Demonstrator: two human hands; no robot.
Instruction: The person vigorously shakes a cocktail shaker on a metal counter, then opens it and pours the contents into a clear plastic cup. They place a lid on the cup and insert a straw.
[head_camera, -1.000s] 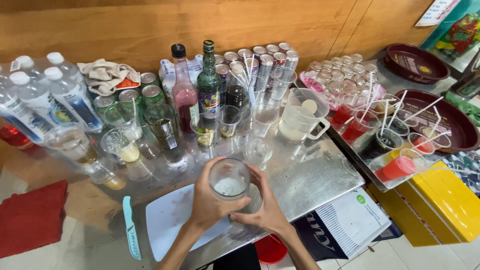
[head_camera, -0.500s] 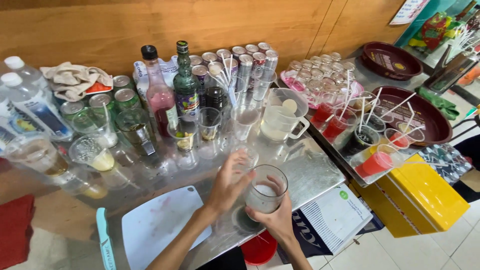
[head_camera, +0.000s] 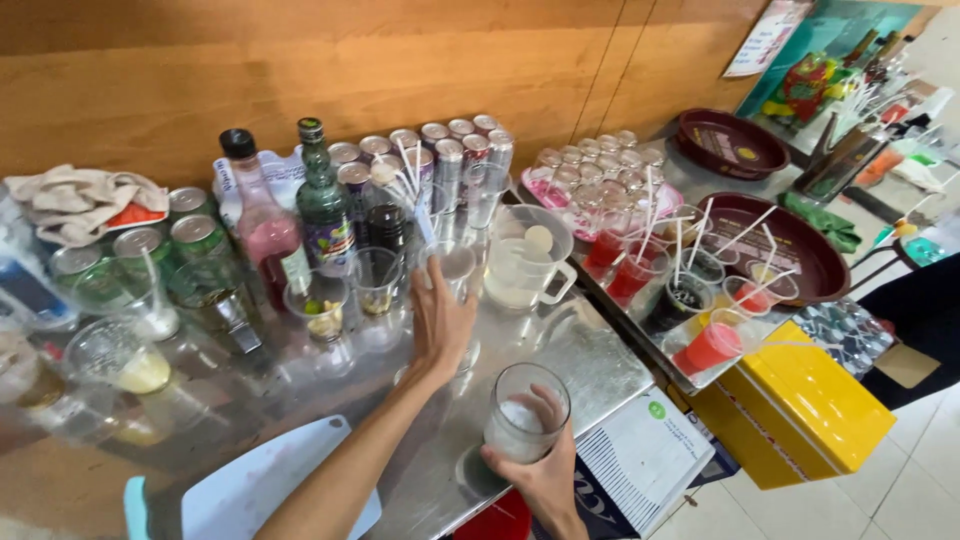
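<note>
My right hand (head_camera: 540, 478) grips a clear glass (head_camera: 525, 413) holding a little white stuff at its bottom, near the front edge of the steel counter (head_camera: 580, 365). My left hand (head_camera: 440, 318) stretches forward with fingers spread, against a clear empty glass (head_camera: 452, 272) that stands among other glasses. Whether the fingers close around it I cannot tell. A white jug (head_camera: 524, 260) stands just right of that glass.
Behind stand a green bottle (head_camera: 323, 200), a pink bottle (head_camera: 262, 225), several cans (head_camera: 440, 150) and cups with straws. A dark round tray (head_camera: 790, 245) holds red drinks at right. A yellow box (head_camera: 800, 400) sits below. A white cutting board (head_camera: 250, 490) lies at front left.
My left hand has left the glass and reached forward to the glasses in the middle. My right hand has carried the glass to the right and nearer the counter's edge.
</note>
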